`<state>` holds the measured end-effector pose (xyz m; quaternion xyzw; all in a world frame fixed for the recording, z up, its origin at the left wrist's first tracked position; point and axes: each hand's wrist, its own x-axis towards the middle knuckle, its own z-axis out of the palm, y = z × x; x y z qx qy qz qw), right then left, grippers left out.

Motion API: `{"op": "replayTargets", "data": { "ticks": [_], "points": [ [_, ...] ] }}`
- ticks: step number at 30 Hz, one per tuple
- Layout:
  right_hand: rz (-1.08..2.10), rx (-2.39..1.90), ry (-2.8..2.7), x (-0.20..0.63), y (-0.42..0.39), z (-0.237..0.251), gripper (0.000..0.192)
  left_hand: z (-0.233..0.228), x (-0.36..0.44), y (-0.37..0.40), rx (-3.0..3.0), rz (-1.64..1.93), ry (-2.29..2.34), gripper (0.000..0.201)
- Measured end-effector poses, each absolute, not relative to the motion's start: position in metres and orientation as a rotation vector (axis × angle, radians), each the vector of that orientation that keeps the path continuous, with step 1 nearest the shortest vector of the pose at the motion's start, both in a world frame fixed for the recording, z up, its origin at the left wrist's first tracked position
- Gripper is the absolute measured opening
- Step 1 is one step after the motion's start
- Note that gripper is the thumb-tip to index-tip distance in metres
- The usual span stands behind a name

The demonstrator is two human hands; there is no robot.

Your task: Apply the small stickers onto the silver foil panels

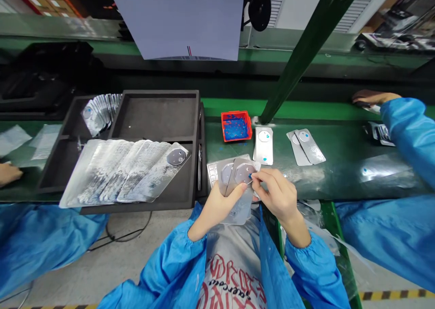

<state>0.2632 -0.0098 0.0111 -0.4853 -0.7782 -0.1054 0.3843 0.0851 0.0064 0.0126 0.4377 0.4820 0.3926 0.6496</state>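
Observation:
My left hand (224, 200) grips a pair of flat silvery phone back covers (238, 209), each with a rounded dark camera area near its top. Thumb on top, it keeps them tilted over the bench edge, above a white gridded sheet (213, 172). At the upper right corner of the covers, the thumb and forefinger of my right hand (277, 193) pinch a tiny blue piece (250, 176), which touches the camera area or lies right beside it. Beyond my hands, a red tray (252, 132) holds many small blue pieces. Next to it lies a stack of silvery covers (264, 152).
Two more covers (307, 146) lie to the right. On my left, a black divided tray (156, 94) carries a fanned row of covers (125, 173). A green post (295, 60) rises behind the bench. Co-workers' sleeves (408, 132) and a hand (9, 174) are at both sides.

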Motion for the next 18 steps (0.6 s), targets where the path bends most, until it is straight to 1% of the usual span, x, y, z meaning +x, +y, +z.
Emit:
{"op": "replayTargets", "data": {
  "ticks": [3,9,12,14,17,18],
  "points": [
    [-0.231,-1.217,-2.005,0.263,-0.01,0.01,0.019,0.01,0.082,0.007,0.979,0.87,1.097,0.028],
    [0.168,-1.217,-1.96,0.255,-0.012,0.015,0.019,0.001,0.082,0.01,0.881,0.907,1.074,0.034],
    [0.335,-1.242,-1.795,0.249,-0.001,0.018,0.015,-0.005,0.08,0.01,0.665,0.88,1.087,0.035],
    [0.348,-1.317,-1.614,0.249,0.024,0.017,0.011,-0.007,0.075,0.009,0.516,0.82,1.036,0.038],
    [0.234,-1.417,-1.477,0.258,0.089,0.006,0.001,-0.007,0.059,0.004,0.508,0.802,1.067,0.046],
    [0.216,-1.451,-1.511,0.263,0.115,-0.001,0.009,-0.006,0.052,0.002,0.547,0.826,1.128,0.049]
  ]
}}
